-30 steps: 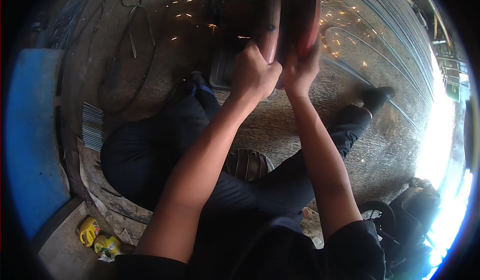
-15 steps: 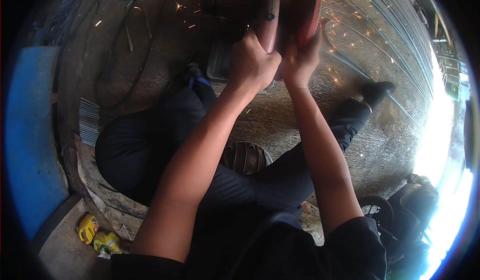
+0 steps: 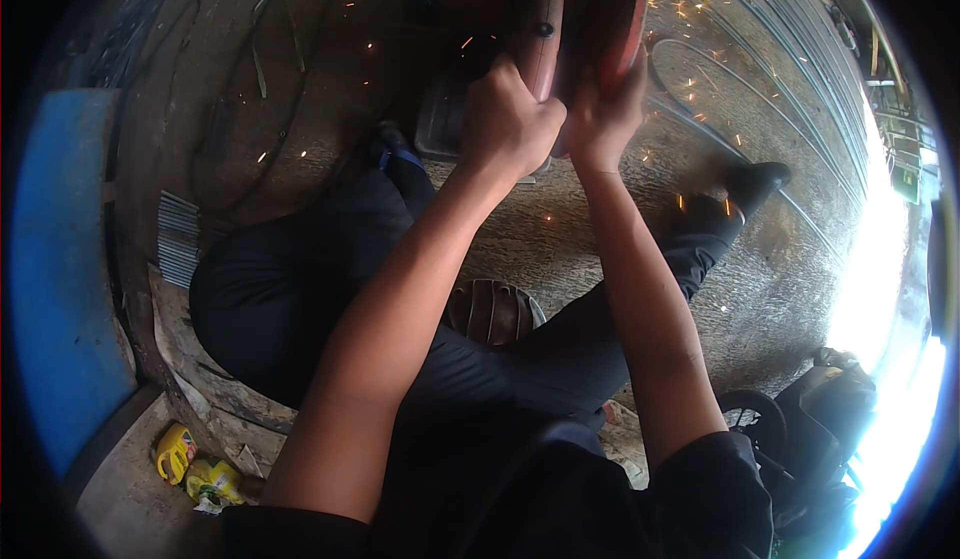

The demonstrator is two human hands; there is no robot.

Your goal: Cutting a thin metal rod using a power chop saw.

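While the hands [image 3: 512,119] grip it, the reddish power tool [image 3: 545,4] extends ahead.

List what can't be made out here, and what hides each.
All in the head view:
Reddish bar: upper end cut off by the top edge.
Sparks: starting point out of sight, perhaps beyond the top edge.
Left hand: finger ends hidden by its own fist.
Right hand: fingertips lost in shadow against the red rounded piece.
Ribbed round object: lower part covered by dark trousers.
Far-right background: washed out by glare.
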